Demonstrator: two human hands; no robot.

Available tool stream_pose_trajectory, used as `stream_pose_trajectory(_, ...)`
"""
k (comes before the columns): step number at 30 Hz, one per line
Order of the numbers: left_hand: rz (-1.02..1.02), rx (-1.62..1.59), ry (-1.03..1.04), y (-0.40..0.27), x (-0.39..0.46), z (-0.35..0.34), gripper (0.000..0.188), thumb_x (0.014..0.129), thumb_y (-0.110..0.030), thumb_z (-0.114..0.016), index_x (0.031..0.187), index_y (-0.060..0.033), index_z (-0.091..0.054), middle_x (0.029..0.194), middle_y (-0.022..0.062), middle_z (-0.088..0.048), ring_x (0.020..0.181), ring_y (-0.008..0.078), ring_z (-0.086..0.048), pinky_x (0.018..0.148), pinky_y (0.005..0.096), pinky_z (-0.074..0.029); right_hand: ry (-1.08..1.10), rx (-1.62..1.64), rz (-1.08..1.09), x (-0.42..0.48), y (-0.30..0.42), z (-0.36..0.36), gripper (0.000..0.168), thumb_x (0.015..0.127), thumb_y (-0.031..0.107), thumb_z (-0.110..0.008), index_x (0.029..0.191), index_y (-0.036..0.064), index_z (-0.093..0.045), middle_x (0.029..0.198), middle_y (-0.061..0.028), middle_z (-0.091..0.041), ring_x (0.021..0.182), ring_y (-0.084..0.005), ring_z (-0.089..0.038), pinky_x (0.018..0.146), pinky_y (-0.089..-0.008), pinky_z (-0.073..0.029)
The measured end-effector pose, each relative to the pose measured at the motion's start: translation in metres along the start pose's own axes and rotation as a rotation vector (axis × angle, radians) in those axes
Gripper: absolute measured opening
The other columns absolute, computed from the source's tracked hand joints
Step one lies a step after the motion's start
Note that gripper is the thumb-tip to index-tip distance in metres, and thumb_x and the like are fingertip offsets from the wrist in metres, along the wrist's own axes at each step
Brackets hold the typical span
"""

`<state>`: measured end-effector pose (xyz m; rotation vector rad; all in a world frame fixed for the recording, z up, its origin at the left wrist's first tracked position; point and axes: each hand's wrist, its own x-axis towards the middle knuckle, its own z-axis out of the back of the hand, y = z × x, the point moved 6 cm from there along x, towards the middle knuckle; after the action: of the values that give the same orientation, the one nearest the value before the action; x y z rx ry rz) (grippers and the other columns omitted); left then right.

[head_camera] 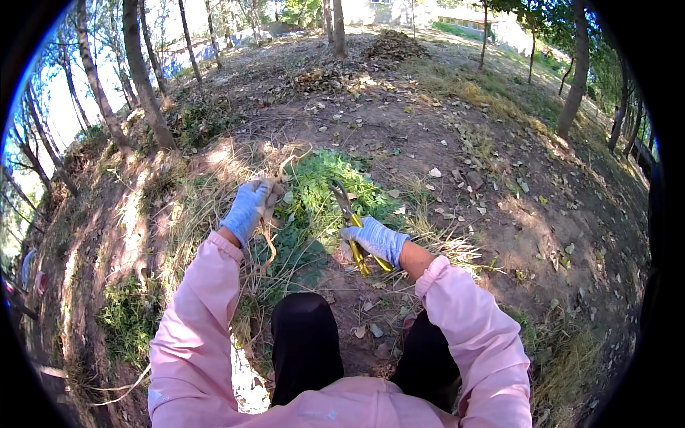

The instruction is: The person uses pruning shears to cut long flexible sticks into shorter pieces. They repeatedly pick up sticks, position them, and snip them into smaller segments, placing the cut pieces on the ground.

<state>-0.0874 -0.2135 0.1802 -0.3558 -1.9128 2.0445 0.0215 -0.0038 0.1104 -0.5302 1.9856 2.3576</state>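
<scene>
My left hand (256, 202), in a pale blue work glove, is closed around a bundle of tan, stringy roots (269, 243). Root ends stick out above the fist and hang below it. In my right hand (376, 239), gloved alike, are pruning shears (356, 232) with yellow handles and dark blades pointing up and to the left. The blades sit over a heap of cut green leafy stems (326, 179) on the ground between my hands. Darker green leaves (291, 262) lie in shade nearer my knees.
Dry straw-like stalks (455, 251) lie right of the shears, and dry grass (198, 224) spreads on the left. Bare soil with fallen leaves stretches ahead to a leaf pile (396, 45). Tree trunks (144, 80) stand at left, another trunk (578, 75) at right. A green weed clump (128, 313) grows at lower left.
</scene>
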Motion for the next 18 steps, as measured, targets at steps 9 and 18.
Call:
stream_pose_trajectory(9,0.035,0.053,0.088,0.034,-0.033,-0.022,0.021,0.098,-0.023,-0.048,0.087,-0.0059,-0.053,0.065,-0.0035,-0.044,0.054,0.0050,-0.038,0.047,0.0200,-0.031,0.201,-0.183,0.087,0.044,-0.038,-0.020,0.026,0.090,0.024,-0.055,0.096,-0.002,-0.053,0.077,-0.0100,-0.063,0.062,-0.0183,-0.062,0.058,-0.0335,-0.050)
stream_pose_trajectory(18,-0.042,0.313,0.049,0.068,-0.046,-0.031,0.020,0.098,-0.019,-0.048,0.090,-0.0023,-0.057,0.069,-0.0019,-0.046,0.062,0.0071,-0.038,0.055,0.0222,-0.036,0.068,-0.688,0.082,0.033,-0.013,-0.024,0.043,0.086,0.036,-0.055,0.102,-0.004,-0.060,0.094,-0.0247,-0.064,0.091,-0.0406,-0.061,0.080,-0.0449,-0.047)
